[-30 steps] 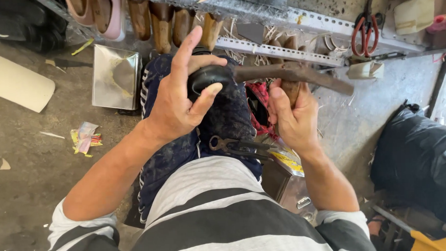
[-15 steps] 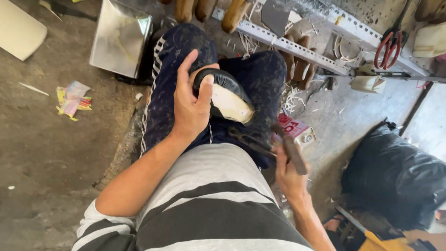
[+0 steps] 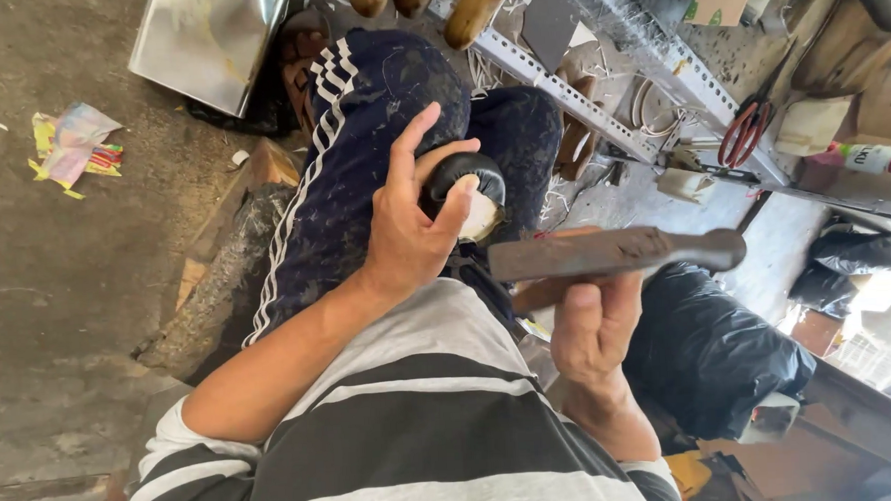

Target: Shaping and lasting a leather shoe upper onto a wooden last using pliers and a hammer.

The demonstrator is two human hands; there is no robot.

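Left hand (image 3: 405,237) fingers wrap the black shoe (image 3: 463,185), pinning it against the knee for support. Right hand (image 3: 589,329) fingers close around the flat wooden tool (image 3: 616,253), level just beside.

Dusty concrete floor (image 3: 57,298) with paper scraps (image 3: 72,147), perforated metal shelving (image 3: 599,93), daylight at right

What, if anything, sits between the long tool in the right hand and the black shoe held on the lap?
Nothing visible does. The right hand holds the long brown tool level, its near end just beside the black shoe. The left hand grips the shoe from the far side, its fingers off the tool's side.
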